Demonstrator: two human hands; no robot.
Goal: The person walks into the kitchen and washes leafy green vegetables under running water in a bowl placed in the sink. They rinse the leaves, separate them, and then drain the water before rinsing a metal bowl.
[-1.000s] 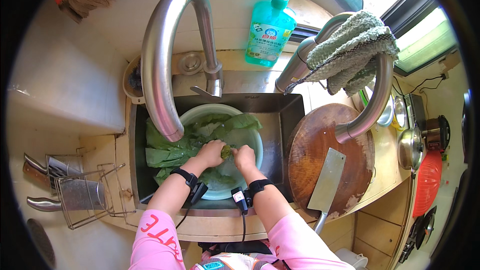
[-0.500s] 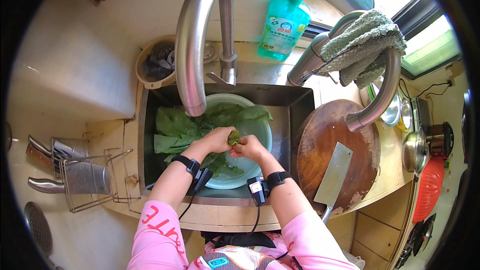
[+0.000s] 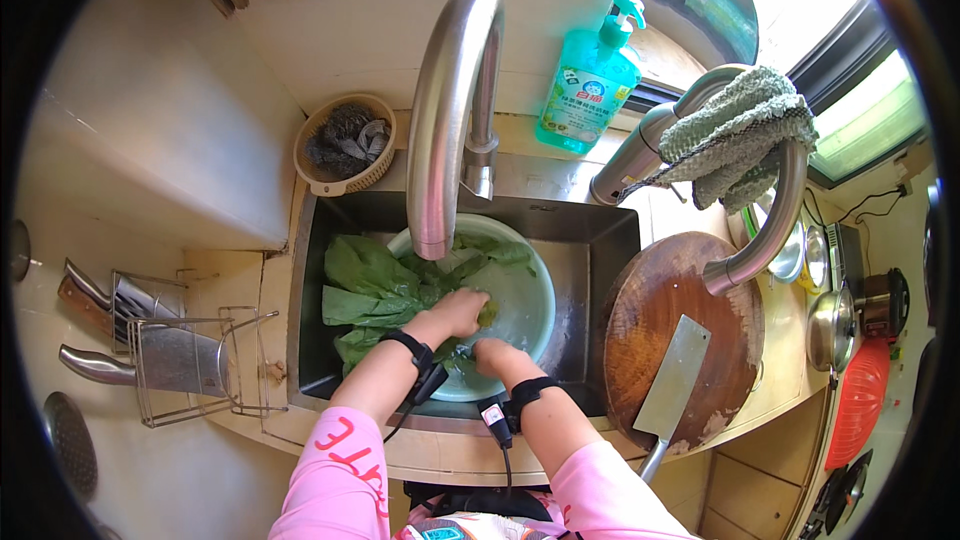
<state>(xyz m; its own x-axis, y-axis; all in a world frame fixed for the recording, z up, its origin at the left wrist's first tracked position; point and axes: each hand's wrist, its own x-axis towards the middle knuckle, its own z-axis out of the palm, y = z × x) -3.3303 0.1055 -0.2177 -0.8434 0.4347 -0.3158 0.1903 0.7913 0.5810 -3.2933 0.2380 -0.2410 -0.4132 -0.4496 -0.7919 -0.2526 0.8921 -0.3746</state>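
A pale green round basin (image 3: 545,300) stands in the steel sink (image 3: 600,225) with water in it. Large green vegetable leaves (image 3: 368,285) fill its left side and hang over the rim. My left hand (image 3: 458,313) is closed over the basin, with a small yellow-green leaf (image 3: 488,314) showing at its fingertips. Just nearer to me, my right hand (image 3: 492,354) dips into the water, its fingers hidden from view. Dark straps with small boxes sit on both wrists.
The curved faucet (image 3: 440,140) arches over the basin. On the right lie a round wooden chopping board (image 3: 640,320) and a cleaver (image 3: 676,375). A soap bottle (image 3: 585,90) and a scrubber basket (image 3: 375,175) stand behind the sink. A wire knife rack (image 3: 190,380) is at the left.
My hands were together on a leaf above the basin. Now the right hand has come away, lower into the water, while the left stays by the leaf. The view has shifted slightly.
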